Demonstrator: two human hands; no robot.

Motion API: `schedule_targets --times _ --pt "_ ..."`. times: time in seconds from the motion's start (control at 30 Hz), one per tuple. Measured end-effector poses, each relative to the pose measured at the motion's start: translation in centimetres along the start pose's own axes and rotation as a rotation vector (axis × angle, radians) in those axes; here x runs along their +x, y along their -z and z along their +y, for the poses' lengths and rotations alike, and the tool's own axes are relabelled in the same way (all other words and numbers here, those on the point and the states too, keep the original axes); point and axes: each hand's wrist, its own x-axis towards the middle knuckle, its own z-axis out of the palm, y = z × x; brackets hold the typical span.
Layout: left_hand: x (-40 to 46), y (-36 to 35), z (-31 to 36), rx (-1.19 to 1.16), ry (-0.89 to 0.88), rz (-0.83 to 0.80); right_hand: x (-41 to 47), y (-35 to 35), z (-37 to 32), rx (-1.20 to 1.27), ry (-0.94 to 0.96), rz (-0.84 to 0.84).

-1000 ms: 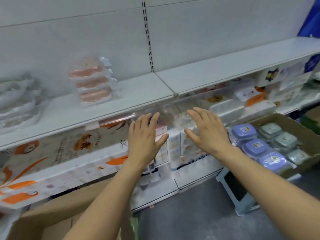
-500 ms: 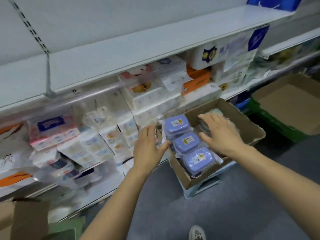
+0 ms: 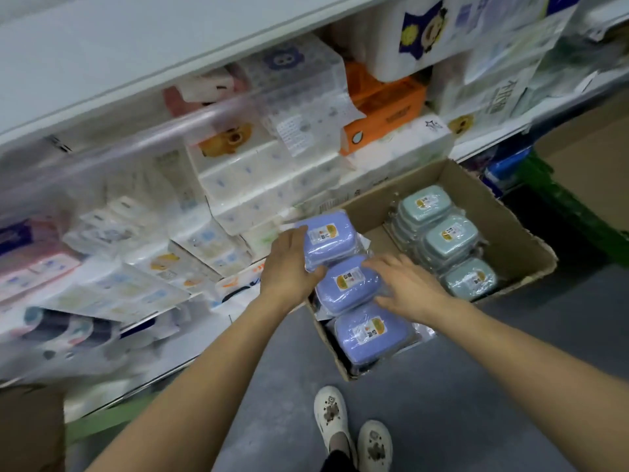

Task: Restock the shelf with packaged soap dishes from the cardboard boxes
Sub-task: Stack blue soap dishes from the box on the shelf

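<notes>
An open cardboard box (image 3: 531, 248) sits low in front of the shelf. A row of three blue packaged soap dishes fills its left side: far (image 3: 335, 243), middle (image 3: 343, 287), near (image 3: 371, 335). Stacks of pale green soap dishes (image 3: 446, 236) fill the right side. My left hand (image 3: 292, 267) grips the far blue dish at its left edge, thumb tucked along its near side. My right hand (image 3: 405, 284) lies with spread, straight fingers on the right side of the middle blue dish.
The white shelf (image 3: 102, 46) above holds nothing in view; the level under it is packed with tissue packs (image 3: 258, 178). Another cardboard box (image 3: 585, 165) on a green crate (image 3: 561, 212) stands at right. My feet in white shoes (image 3: 332, 417) stand on the grey floor.
My view swung from the shelf down to the box. My left hand went from beside the box onto the far blue dish. My right hand moved from the green dishes to the middle blue one.
</notes>
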Motion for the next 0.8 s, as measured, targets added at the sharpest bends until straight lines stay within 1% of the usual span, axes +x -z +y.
schedule_targets --times 0.13,0.27,0.43,0.53,0.63,0.8 --pt "4.8 -0.9 0.0 0.117 -0.065 -0.011 2.9 -0.9 -0.3 -0.057 0.114 -0.071" --pt "7.6 -2.3 -1.3 0.241 -0.053 -0.094 5.1 -1.4 -0.6 -0.131 0.146 -0.097" --pt "7.6 -3.6 -2.2 0.267 -0.098 -0.009 6.6 -1.9 -1.1 -0.300 0.146 -0.149" --pt "7.2 -3.6 -2.0 0.232 -0.077 0.022 6.6 -1.8 -1.4 -0.330 0.172 -0.121" --pt "6.4 -2.6 -1.8 0.117 -0.004 0.050 6.0 -0.7 -1.2 -0.297 0.238 -0.032" --pt "2.5 2.1 -0.4 -0.147 0.102 0.222 3.3 2.9 -1.2 -0.223 0.284 0.134"
